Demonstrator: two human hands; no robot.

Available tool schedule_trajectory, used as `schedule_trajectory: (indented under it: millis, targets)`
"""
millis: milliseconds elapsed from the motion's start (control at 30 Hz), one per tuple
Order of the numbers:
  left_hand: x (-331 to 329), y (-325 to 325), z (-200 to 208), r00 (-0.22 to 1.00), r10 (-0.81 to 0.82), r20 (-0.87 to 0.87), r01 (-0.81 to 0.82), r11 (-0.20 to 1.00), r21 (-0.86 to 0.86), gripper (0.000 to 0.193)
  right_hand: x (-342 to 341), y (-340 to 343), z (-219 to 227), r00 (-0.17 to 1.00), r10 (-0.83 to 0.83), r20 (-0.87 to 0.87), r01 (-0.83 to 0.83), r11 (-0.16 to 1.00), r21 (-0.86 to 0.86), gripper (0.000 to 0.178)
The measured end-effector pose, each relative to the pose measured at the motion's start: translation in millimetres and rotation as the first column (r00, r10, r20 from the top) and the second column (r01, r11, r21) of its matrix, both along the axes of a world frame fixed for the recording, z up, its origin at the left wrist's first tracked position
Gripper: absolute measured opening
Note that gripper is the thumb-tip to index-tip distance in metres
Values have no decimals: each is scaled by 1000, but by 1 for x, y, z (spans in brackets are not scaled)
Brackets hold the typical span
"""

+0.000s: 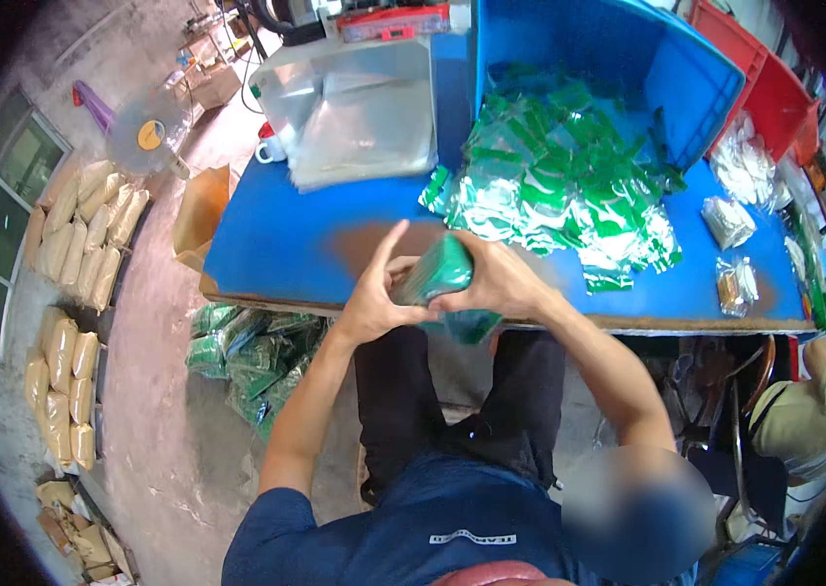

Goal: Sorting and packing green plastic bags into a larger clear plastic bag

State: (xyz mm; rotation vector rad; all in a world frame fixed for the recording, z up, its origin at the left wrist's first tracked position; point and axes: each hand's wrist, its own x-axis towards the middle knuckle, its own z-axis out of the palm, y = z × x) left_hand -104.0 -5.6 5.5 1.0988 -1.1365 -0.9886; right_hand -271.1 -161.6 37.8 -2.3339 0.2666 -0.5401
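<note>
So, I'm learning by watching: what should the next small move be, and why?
Probably ease the green bundle forward over the blue table, with the left hand and right hand around it. Both hands hold it, and in this view it overlaps the table's near edge, with the person's legs just below; the tabletop ahead would likely support it better.

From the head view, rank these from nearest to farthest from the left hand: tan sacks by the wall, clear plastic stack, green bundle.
From the left hand:
1. Green bundle: held between both hands.
2. Clear plastic stack: on the table's far left part.
3. Tan sacks: off the table, by the left wall.
</note>
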Motion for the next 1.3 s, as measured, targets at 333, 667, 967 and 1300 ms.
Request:
schedule_trajectory:
  millis: [333, 667, 967, 1300]
  targets:
    - [-34, -34, -62, 744, 584, -324, -643, 757, -113, 52, 14, 26, -39, 985, -119, 127, 25, 821, 571, 60]
    - [19, -96, -49, 854, 520, 16, -520, 854, -12, 38, -9, -13, -85, 925, -375, 62, 56, 296, 954, 59]
    - [285, -201, -82, 373, 575, 728, -718, 676, -166, 33, -53, -35, -123, 823, -565, 52, -43, 30, 999, 70]
    - [326, -229, -73, 387, 480, 787, -760, 649, -23, 41, -57, -47, -125, 870, -491, 41, -57, -16, 998, 75]
